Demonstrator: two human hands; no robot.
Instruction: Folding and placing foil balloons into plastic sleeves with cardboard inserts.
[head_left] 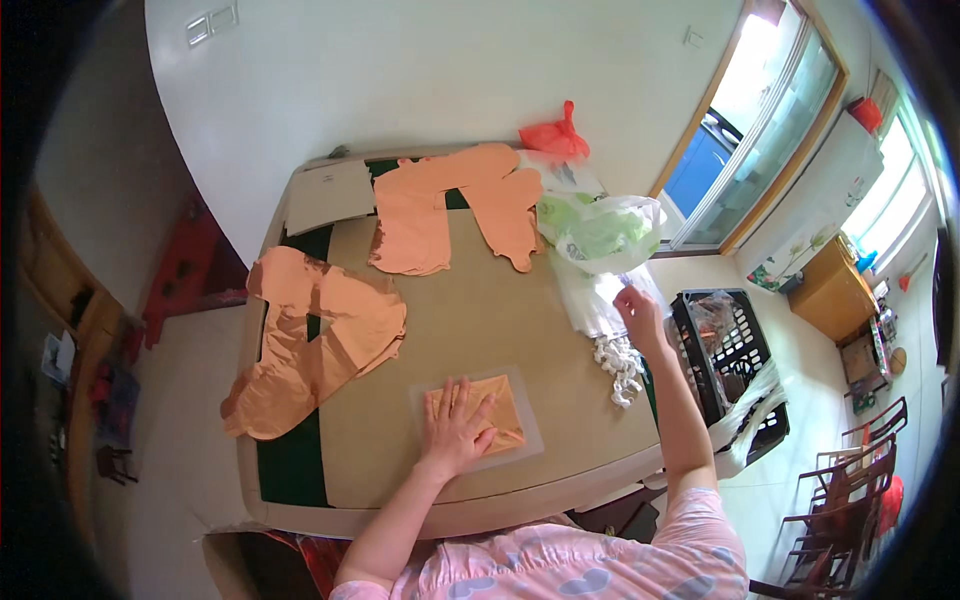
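My left hand (455,428) lies with fingers spread on a folded, shiny copper-orange foil piece (508,437), which rests on a clear plastic sleeve (532,432) near the table's front edge. At the right side of the table, my right hand (640,315) is over a stack of clear plastic bags (590,305). Its fingers are bent together, and whatever is between them is too small to make out. Two large flat foil shapes, which look like deflated balloons, lie unfolded: one at the left (340,330), the other at the back (412,225).
A grey-beige board (330,195) lies at the back left corner. A green-and-white plastic bag (600,230), a red bag (560,135) and a tangled white bundle (620,368) line the right side. Beside the table stands a black crate (725,340); wooden chairs (850,490) are farther right.
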